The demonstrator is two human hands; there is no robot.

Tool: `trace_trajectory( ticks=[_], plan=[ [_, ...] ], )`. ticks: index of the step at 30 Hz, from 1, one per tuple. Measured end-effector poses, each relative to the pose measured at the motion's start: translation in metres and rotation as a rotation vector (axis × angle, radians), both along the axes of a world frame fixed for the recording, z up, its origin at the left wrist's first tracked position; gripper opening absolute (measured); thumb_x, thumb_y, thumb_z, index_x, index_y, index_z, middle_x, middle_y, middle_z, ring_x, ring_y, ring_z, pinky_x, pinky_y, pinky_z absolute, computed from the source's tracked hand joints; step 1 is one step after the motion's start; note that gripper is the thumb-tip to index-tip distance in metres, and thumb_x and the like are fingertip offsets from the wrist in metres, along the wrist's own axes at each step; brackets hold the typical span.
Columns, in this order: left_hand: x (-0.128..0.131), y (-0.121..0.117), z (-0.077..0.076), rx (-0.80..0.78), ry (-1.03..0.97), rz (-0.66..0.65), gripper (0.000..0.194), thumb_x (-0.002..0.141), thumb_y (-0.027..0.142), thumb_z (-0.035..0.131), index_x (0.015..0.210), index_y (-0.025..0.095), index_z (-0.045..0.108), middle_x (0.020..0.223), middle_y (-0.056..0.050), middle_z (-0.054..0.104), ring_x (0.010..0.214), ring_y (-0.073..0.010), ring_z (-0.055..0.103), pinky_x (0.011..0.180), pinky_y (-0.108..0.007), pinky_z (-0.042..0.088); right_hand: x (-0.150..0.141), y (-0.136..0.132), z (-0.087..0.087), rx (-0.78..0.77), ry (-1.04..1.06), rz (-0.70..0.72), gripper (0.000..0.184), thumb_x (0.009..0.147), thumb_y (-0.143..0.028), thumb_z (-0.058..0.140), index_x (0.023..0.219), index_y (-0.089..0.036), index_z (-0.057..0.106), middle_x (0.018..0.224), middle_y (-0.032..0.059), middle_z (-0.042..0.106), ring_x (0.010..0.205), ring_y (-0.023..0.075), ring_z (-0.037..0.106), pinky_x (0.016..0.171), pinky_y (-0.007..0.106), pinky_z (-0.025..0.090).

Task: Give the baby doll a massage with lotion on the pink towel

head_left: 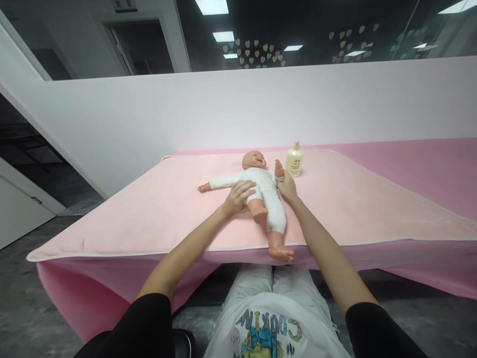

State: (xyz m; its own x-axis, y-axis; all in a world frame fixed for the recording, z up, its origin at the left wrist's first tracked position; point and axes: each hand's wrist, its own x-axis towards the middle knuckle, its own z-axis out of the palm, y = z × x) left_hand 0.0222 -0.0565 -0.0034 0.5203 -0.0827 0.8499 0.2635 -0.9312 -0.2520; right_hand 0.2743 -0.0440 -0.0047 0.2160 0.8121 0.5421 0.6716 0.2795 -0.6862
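Reference point for this record: the pump bottle (294, 161), pale yellow, printed on its front, standing upright on the peach blanket (179, 209). The doll (263, 180) lies face up on the same blanket, left of the bottle and extending nearer to me, its head (254, 159) farthest from me. It wears a white suit; head, hands and feet are uncovered.

My right hand (286, 186), just on my side of the bottle, is closed around the doll's raised arm (279, 170) at the cuff, the doll's hand pointing upward above my grip. My left hand (239, 197), farther left of the bottle, lies over the thigh of the doll's bent leg (257, 209), fingers across the top. The thumb side is poorly seen, so I cannot certify whether that hand grasps the leg or only rests on it.

The doll's other arm (223, 182) is stretched out, pointing away from the bottle. Its straight leg (276, 214) runs toward me, well to my side of the bottle, the foot over the blanket's front edge. Pink cloth (402, 169) shows beneath the blanket, right of the bottle. A white wall (223, 109) stands behind the bottle.
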Motion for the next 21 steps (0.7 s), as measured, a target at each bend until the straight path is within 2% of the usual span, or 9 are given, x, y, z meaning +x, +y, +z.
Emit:
trace_trajectory(
  ticks=[3,6,9,11,14,17,19,21],
  plan=[
    [0.002,-0.004,-0.001,0.038,0.107,0.016,0.036,0.095,0.045,0.033,0.118,0.027,0.055,0.122,-0.009,0.064,0.121,-0.0203,0.054,0.100,-0.042,0.040,0.002,0.005,-0.002,-0.079,0.234,-0.101,0.043,0.078,-0.029,0.054,0.118,-0.016,0.053,0.108,0.0108,0.064,0.097,0.0246,0.060,0.086,0.037,0.047],
    [0.002,-0.005,0.000,0.041,0.164,0.064,0.039,0.097,0.043,0.027,0.115,0.028,0.058,0.121,-0.008,0.065,0.120,-0.0192,0.055,0.101,-0.040,0.040,0.005,0.012,-0.004,-0.156,0.466,-0.187,0.046,0.077,-0.027,0.055,0.121,-0.013,0.051,0.106,0.0121,0.065,0.086,0.0228,0.064,0.076,0.034,0.052],
    [0.000,-0.003,0.004,0.026,0.143,0.074,0.039,0.096,0.043,0.030,0.119,0.025,0.055,0.125,-0.012,0.062,0.123,-0.0221,0.053,0.100,-0.043,0.042,0.011,0.016,-0.006,-0.221,0.665,-0.177,0.045,0.083,-0.030,0.050,0.124,-0.012,0.050,0.102,0.0119,0.065,0.068,0.0182,0.065,0.062,0.030,0.053],
    [-0.002,0.000,0.005,0.005,0.095,0.078,0.036,0.095,0.038,0.036,0.123,0.021,0.052,0.126,-0.015,0.061,0.122,-0.0236,0.053,0.096,-0.044,0.046,0.015,0.017,-0.006,-0.248,0.750,-0.182,0.045,0.087,-0.035,0.046,0.124,-0.010,0.051,0.098,0.0117,0.066,0.060,0.0165,0.064,0.057,0.028,0.053],
    [-0.006,0.006,0.006,-0.056,0.060,0.141,0.037,0.091,0.033,0.043,0.124,0.017,0.050,0.119,-0.017,0.063,0.112,-0.0244,0.060,0.089,-0.043,0.050,0.018,0.016,-0.007,-0.250,0.815,-0.195,0.049,0.089,-0.037,0.044,0.128,-0.009,0.047,0.096,0.0123,0.066,0.058,0.0164,0.065,0.056,0.028,0.053],
    [-0.012,0.012,0.008,-0.156,0.136,0.233,0.037,0.087,0.031,0.046,0.119,0.015,0.054,0.107,-0.014,0.068,0.102,-0.0252,0.064,0.086,-0.042,0.051,0.018,0.013,-0.007,-0.252,0.813,-0.215,0.051,0.089,-0.037,0.044,0.130,-0.007,0.046,0.097,0.0141,0.066,0.061,0.0179,0.067,0.059,0.029,0.054],
    [-0.018,0.016,0.009,-0.250,0.192,0.316,0.036,0.083,0.030,0.051,0.115,0.015,0.058,0.102,-0.013,0.068,0.097,-0.0258,0.066,0.084,-0.041,0.052,0.018,0.010,-0.005,-0.249,0.781,-0.238,0.052,0.088,-0.035,0.043,0.131,-0.006,0.045,0.098,0.0149,0.066,0.066,0.0195,0.068,0.062,0.030,0.055],
    [-0.026,0.020,0.010,-0.390,0.205,0.414,0.034,0.080,0.027,0.052,0.111,0.017,0.060,0.102,-0.012,0.068,0.093,-0.0252,0.066,0.082,-0.039,0.052,0.016,0.003,-0.002,-0.205,0.650,-0.205,0.053,0.087,-0.031,0.042,0.134,-0.007,0.042,0.100,0.0155,0.066,0.075,0.0215,0.069,0.066,0.032,0.056]
  ],
)
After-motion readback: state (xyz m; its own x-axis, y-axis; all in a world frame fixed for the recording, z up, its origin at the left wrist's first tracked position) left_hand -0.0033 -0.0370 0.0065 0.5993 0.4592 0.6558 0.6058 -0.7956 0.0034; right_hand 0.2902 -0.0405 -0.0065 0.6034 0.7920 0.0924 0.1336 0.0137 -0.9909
